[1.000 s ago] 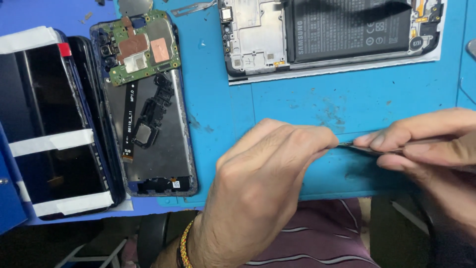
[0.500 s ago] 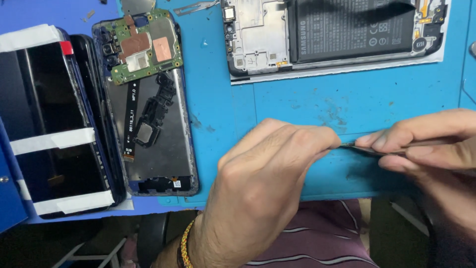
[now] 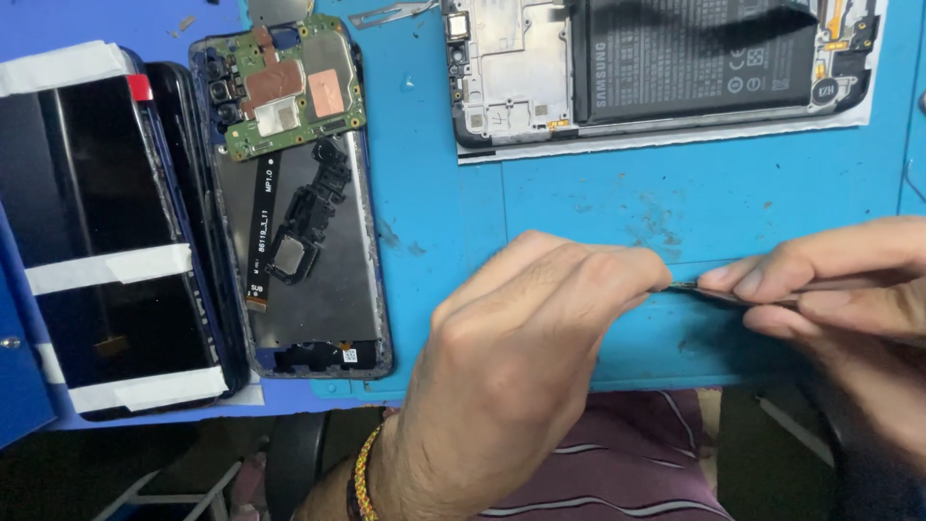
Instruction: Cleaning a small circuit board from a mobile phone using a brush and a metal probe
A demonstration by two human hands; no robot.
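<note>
I see my left hand (image 3: 526, 338) curled into a loose fist over the near edge of the blue rubber work mat (image 3: 598, 207), fingertips pinched together at the right side of the fist; whatever small part they grip is hidden, so I cannot tell what it is. My right hand (image 3: 849, 289) comes in from the right edge, thumb and forefinger closed on thin dark metal tweezers (image 3: 719, 292) that lie almost level, tip pointing left and meeting the left fingertips. Both hands sit low over the mat, just above its front edge. Far left of them lies a black phone display panel with white tape strips (image 3: 96, 241), and just beside it an opened dark phone frame with green circuit board at the top and a black flex cable down the middle (image 3: 299, 193). At the top of the mat rests a second opened phone with a large black battery (image 3: 666, 68), lying on a white sheet, well apart from the hands. A braided yellow-and-red wrist thread (image 3: 362, 478) circles the left wrist. A striped maroon cloth (image 3: 627, 453) shows below the table edge.
</note>
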